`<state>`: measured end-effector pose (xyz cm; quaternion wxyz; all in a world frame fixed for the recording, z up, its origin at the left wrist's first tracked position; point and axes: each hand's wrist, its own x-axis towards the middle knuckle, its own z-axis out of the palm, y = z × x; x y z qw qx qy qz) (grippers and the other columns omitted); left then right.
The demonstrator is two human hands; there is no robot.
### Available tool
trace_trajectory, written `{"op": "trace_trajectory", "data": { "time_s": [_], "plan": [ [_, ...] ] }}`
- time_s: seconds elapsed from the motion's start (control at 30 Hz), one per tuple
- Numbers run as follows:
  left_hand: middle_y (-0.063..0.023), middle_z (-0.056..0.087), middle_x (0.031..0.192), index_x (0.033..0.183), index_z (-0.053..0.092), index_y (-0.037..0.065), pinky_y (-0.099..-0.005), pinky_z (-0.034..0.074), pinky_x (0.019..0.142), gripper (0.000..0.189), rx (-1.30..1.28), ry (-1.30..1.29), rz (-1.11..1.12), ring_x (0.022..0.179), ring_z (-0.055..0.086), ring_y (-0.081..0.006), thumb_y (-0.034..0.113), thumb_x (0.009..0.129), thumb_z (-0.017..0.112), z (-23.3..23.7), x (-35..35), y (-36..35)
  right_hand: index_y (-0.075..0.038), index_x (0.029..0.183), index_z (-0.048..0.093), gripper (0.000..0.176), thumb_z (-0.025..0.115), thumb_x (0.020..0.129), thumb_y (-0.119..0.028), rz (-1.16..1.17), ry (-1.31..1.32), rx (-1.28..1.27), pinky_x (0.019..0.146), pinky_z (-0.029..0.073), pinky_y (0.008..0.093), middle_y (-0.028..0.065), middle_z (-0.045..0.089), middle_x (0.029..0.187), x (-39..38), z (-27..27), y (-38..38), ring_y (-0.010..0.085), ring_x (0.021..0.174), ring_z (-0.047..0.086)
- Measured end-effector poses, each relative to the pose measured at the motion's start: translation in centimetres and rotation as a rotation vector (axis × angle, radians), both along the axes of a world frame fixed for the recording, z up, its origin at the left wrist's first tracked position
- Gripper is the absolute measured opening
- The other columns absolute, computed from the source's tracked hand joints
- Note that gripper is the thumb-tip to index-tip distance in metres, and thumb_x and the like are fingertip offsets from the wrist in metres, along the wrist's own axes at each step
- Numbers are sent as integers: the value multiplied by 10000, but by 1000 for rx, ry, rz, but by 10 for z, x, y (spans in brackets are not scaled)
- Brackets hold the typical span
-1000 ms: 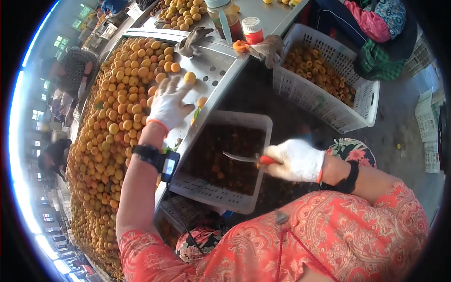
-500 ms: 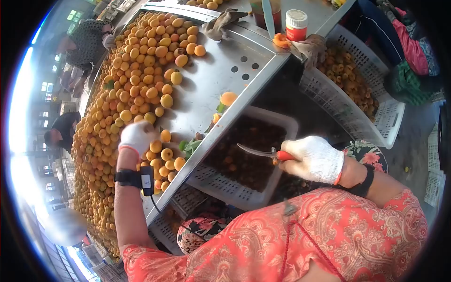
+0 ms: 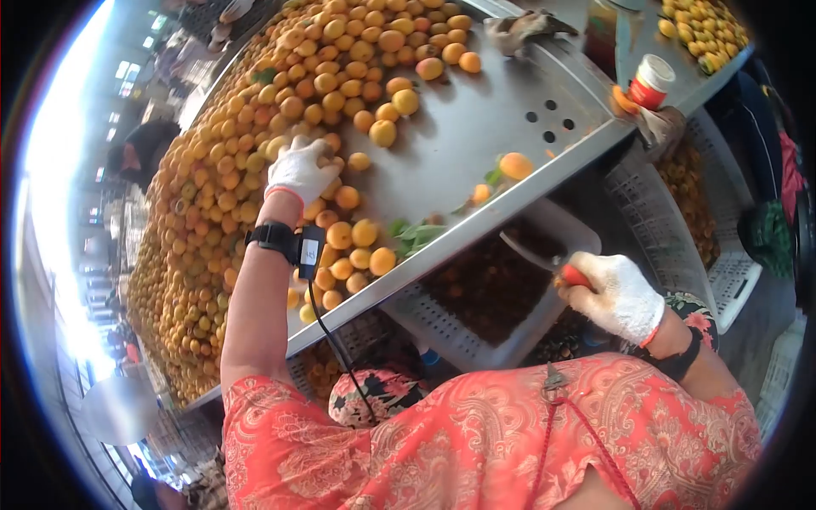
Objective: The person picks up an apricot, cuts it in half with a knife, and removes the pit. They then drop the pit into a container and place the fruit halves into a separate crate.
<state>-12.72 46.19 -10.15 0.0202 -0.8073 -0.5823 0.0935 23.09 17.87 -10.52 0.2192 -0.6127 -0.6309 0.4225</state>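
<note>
Reaching to the far left across the steel table [image 3: 476, 140], the left hand [image 3: 299, 170] lies palm-down on the heap of apricots [image 3: 212, 195]. Its gloved fingers curl over the fruit; cannot tell whether one is actually clasped. A black wrist band [image 3: 274, 235] with a trailing cable sits on that arm.

The right hand [image 3: 616, 296] stays near, fist closed tight on the red handle of a knife [image 3: 535, 253]. The blade points left over the white crate [image 3: 442, 327], well apart from the other hand, probably to keep the edge clear of it. The crate is tucked under the table's near lip, likely so that pieces drop straight in. Loose leaves [image 3: 416, 236] lie at that edge, and a red-capped jar [image 3: 650, 81] stands far right.
</note>
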Motion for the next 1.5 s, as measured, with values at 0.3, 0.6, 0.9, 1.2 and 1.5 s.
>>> {"op": "trace_trajectory", "data": {
  "time_s": [0.3, 0.6, 0.9, 1.2, 1.5],
  "plan": [
    [-139, 651, 1216, 1231, 659, 33, -334, 471, 976, 363, 397, -741, 384, 1114, 619, -222, 198, 907, 658, 13, -244, -95, 2, 943, 560, 98, 567, 991, -84, -358, 158, 590, 727, 461, 244, 30, 587, 894, 1, -10, 29, 97, 811, 536],
    [-179, 585, 1316, 1423, 438, -67, -373, 449, 998, 820, 317, -761, 1374, 1152, 577, -279, 495, 876, 679, -47, -572, -224, 74, 1163, 604, 334, 575, 1023, -228, -344, -525, 755, 849, 494, 312, 123, 690, 977, 49, -48, 109, 183, 894, 628],
    [-231, 410, 1498, 1573, 127, 21, -388, 413, 1069, 1133, 472, -591, 1370, 1324, 470, -333, 617, 798, 699, -75, -609, -213, 30, 1177, 626, 318, 574, 1030, -246, -442, -324, 607, 840, 458, 259, 37, 632, 996, 158, -109, 128, 123, 909, 565],
    [-216, 487, 1425, 1573, 200, 63, -387, 458, 1005, 1016, 357, -758, 1370, 1233, 527, -304, 515, 821, 713, -77, -587, -219, 83, 1254, 590, 368, 547, 1037, -210, -456, -339, 599, 861, 485, 326, 123, 654, 988, 148, -120, 125, 194, 923, 620],
    [-147, 527, 1363, 1539, 251, 60, -366, 487, 974, 873, 267, -1236, 1036, 1175, 553, -243, 266, 850, 745, -69, -466, -158, 41, 1281, 570, 304, 548, 1033, -134, -324, -485, 731, 747, 517, 267, 59, 658, 958, 120, -122, 123, 115, 812, 621]
  ]
}}
